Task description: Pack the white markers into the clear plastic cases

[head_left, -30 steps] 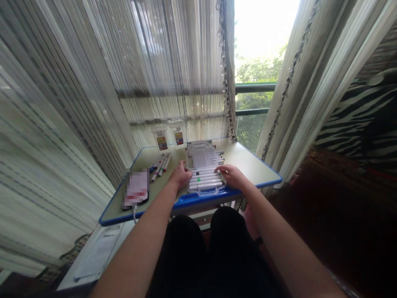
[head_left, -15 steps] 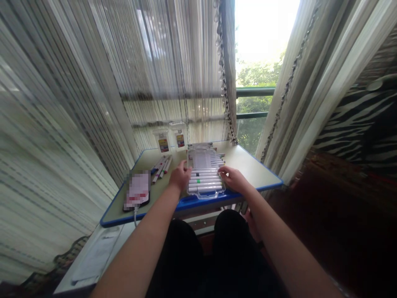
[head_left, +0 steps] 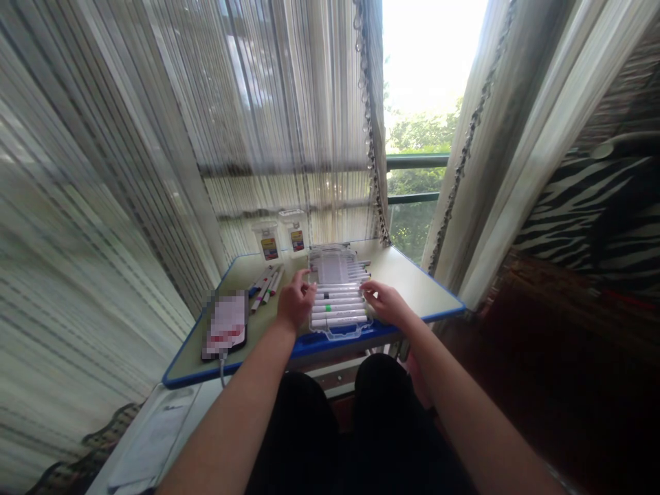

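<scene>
A clear plastic case (head_left: 344,335) lies open on the small table, with white markers (head_left: 337,321) side by side in its near part. My left hand (head_left: 298,301) is at the left end of the uppermost marker (head_left: 338,287) in this row, fingers curled and thumb against it. At its other end my right hand (head_left: 386,301) pinches with thumb and fingertips. Green and dark bands show on some markers. Behind them, a pale panel (head_left: 333,268) of the case stands among more markers (head_left: 361,268), partly covering them.
Several loose markers (head_left: 267,285) lie left of my left hand. Two clear containers (head_left: 269,249) with coloured labels stand at the back left. A phone (head_left: 227,323) with a cable rests on the table's left side. The table (head_left: 417,295) has a blue edge. Curtains (head_left: 289,124) hang behind.
The view has shifted slightly, so the table sits a little lower and further left. Both hands stay at the ends of the uppermost marker; little else differs.
</scene>
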`<state>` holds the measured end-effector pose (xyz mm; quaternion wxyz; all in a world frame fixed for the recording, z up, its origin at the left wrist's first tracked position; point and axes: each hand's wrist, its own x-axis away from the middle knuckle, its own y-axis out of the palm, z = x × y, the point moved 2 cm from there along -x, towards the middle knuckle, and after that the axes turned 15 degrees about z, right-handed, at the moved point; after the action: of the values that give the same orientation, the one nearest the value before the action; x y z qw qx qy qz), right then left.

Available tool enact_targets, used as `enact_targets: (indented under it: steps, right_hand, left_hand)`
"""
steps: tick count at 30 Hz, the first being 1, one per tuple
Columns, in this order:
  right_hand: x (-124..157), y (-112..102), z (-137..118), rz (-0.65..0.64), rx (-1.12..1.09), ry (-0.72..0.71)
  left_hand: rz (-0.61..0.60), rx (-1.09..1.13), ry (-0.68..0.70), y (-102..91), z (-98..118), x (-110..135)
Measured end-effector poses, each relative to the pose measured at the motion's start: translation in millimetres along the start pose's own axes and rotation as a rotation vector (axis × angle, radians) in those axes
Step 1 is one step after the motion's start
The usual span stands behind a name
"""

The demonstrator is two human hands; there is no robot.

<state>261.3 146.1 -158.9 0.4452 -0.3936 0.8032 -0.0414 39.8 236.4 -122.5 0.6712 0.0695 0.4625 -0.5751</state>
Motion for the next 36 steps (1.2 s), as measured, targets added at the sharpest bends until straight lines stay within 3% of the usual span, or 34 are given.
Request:
enact_targets:
  steps: [7, 12, 20, 27, 31, 36]
  right_hand:
    - [-1.2, 1.6, -0.5, -0.121, -0.057, -0.024]
    - [-6.3, 5.7, 5.7, -0.068, 0.05, 0.025]
    - [-6.7, 13.9, 6.2, -0.118, 0.227, -0.16]
    - [-9.5, 14.8, 3.6, -0.138, 0.26, -0.127]
    - [-12.3, 10.5, 2.4, -0.114, 0.22, -0.021]
    - [-13.0, 8.2, 0.9, -0.103, 0.209, 0.026]
  left_hand:
    - [0.061, -0.086, -0.134, 0.7, -7.4, -6.7]
    - [0.008, -0.173, -0.163, 6.6, -12.0, -8.2]
    - [0.012, -0.211, -0.208, 6.5, -12.0, -9.7]
    - [-0.046, -0.213, -0.31, 6.6, -14.4, -13.2]
    - [-0.136, -0.301, -0.257, 8.4, -13.6, -10.5]
    - [-0.149, -0.422, -0.18, 6.6, -6.5, -5.7]
